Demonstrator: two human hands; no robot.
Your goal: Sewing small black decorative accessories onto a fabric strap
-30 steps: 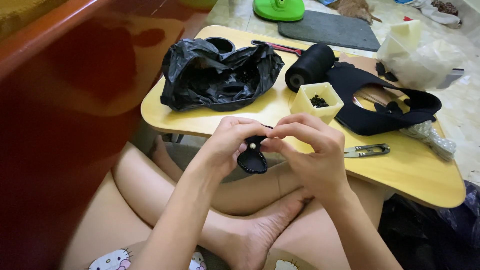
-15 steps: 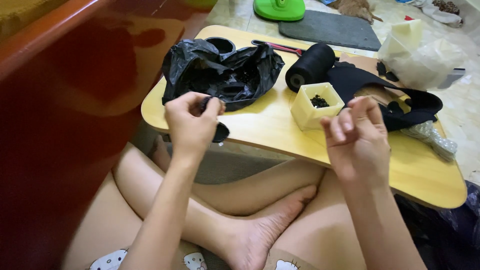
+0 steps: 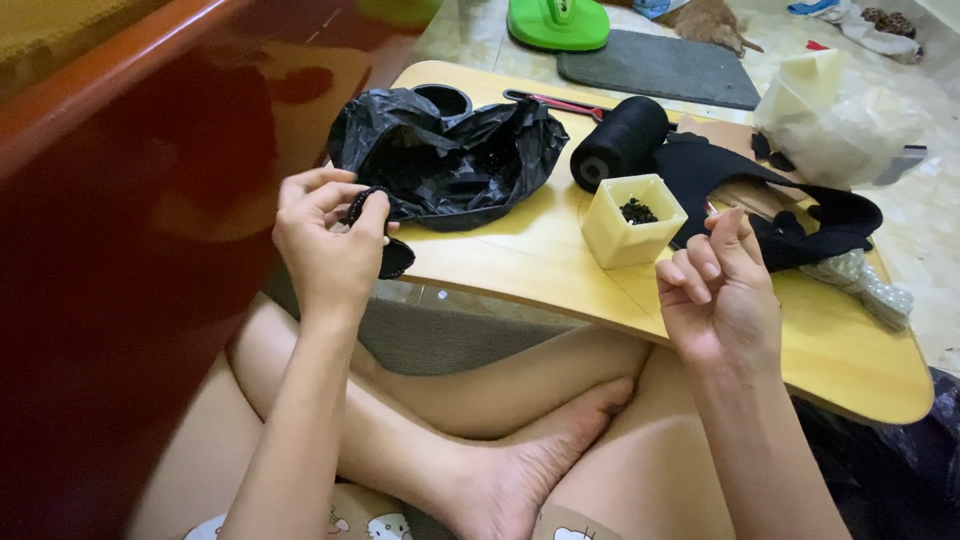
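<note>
**A:** ok so where's this at? Left hand (image 3: 325, 240) has its fingers (image 3: 345, 200) clamped on a small black fabric piece (image 3: 385, 245) with a beaded-looking edge, held just off the near edge of the surface (image 3: 520, 255).

**B:** yeah, and the right hand (image 3: 720, 290) is raised with its fingers (image 3: 725, 235) pinched together, probably on a needle or thread, too thin to tell. Hands are well apart.

**A:** so mid-stitch I'd guess. The yellow cup (image 3: 630, 220) holds dark beads, with the black thread spool (image 3: 620, 145) right behind it.

**B:** more black fabric (image 3: 780, 200) lies to the right and a black plastic bag (image 3: 450, 155) to the left. Looks like plenty left; can't tell how much of the piece is beaded.
</note>
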